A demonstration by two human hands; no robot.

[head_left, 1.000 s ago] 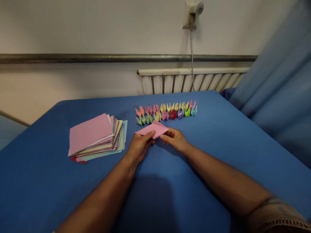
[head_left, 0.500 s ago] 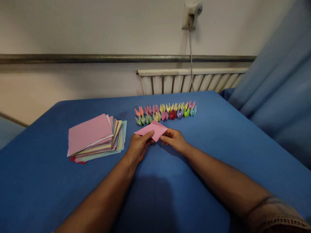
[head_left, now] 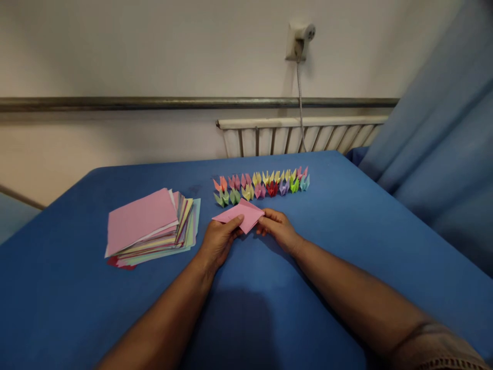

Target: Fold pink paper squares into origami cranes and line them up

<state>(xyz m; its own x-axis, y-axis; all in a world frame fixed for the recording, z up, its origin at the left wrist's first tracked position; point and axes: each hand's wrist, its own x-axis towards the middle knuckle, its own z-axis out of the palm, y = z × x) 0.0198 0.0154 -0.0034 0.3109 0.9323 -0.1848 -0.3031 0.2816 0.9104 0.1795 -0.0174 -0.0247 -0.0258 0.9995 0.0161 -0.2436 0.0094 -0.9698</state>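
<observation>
- Pink paper, folded, held over table near figures.
- Left hand pinches it, thumb on top; right hand grips right corner.
- Likely light, crisp, stiffer at folds, easily creased; best pinched at layered edges.

Folded pink paper
Left hand and right hand grip it; paper cranes stand behind it, stacked sheets left of it.

2 rows of cranes stand far on the table, the folded sheet nearer. The paper stack lies left.
</observation>
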